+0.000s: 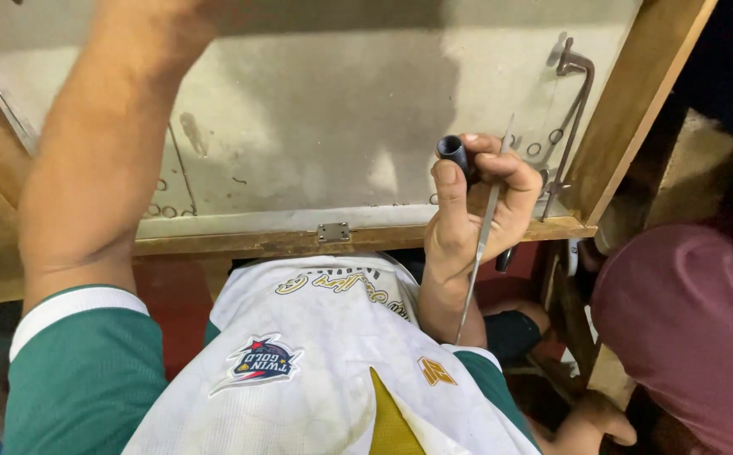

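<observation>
1. A dark blue shield-shaped badge with red and gold trim (263, 361) sits on the white shirt's chest, lower centre;
2. a small orange emblem (435, 371) lies to its right; gold lettering (341, 286) curves near the collar.

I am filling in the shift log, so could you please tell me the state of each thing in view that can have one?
Right hand: closed in a fist around two tools.
Dark-handled tool: gripped, handle end poking up from the fist.
Thin metal rod: gripped, running slantwise down through the fist.
Left hand: raised beyond the top edge, only the forearm shows.
Metal hook: hanging against the grey panel.
Small hinge: lying flat on the wooden frame.
</observation>
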